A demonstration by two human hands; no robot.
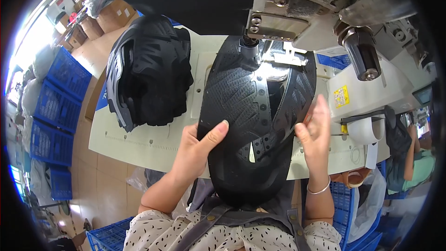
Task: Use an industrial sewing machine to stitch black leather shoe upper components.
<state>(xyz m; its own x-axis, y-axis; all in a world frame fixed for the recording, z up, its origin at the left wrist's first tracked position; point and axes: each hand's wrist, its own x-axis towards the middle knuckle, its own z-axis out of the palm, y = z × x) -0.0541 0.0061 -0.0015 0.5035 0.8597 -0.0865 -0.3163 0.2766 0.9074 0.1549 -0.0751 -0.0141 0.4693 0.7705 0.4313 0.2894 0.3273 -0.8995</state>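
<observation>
A black shoe upper (234, 102) lies under the head of a sewing machine (278, 23), its toe end hanging past the table's near edge toward me. Around the presser foot (250, 53) the lit area shows the upper's eyelet strip and open throat. My left hand (197, 146) grips the upper's left edge, thumb on top and fingers out of sight underneath. At the right edge, my right hand (316, 132) has its fingers stretched out and apart, with the thumb close to or touching the upper. Left of the machine rests a stack of black shoe uppers (155, 74).
The pale work table (125, 135) has a ruler scale along its near edge. Blue crates (55, 107) stand at the left on a tiled floor, with cardboard boxes (114, 16) farther back. Another blue crate (341, 204) is at my right, and another person's arm (409, 158) shows beyond.
</observation>
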